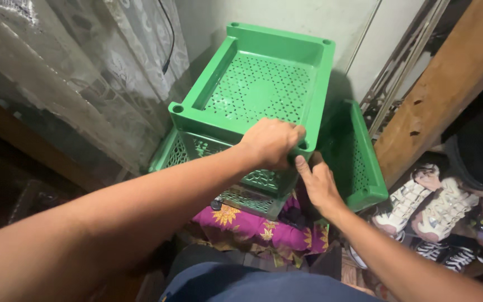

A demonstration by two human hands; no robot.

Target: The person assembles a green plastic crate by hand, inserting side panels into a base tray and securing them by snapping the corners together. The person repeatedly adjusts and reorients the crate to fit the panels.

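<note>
Where the view begins at the far left, these lines are ordered left to right.

Curtain (79, 61): a pale lace sheet is hung over the wall at the left, with a dark cable seen against it near the top.

Left hand (271, 142): it is clenched over the front right corner of the top green tray, knuckles up, the forearm stretched in from the lower left.

Top green tray (258, 84): a square plastic shelf tray with a perforated floor and round sockets at its corners is seen in the middle of the view, stacked on a lower tier and tilted slightly toward the wall behind.

Lower green tray (197, 150): a second tier with lattice sides is found directly beneath, partly hidden by the left forearm.

Patterned cloth (252, 223): a magenta fabric with yellow flowers is bunched under the stack.

Right hand (318, 182): it is set just below the held corner, index finger pointed up and touching the tray's underside; whether anything is gripped cannot be told.

Third green tray (356, 154): one more tray is leaned on its edge, just right of the stack.

Wooden beam (448, 84): a brown plank is slanted across the upper right.

Sneakers (426, 204): white shoes with dark trim are piled at the lower right.
</note>
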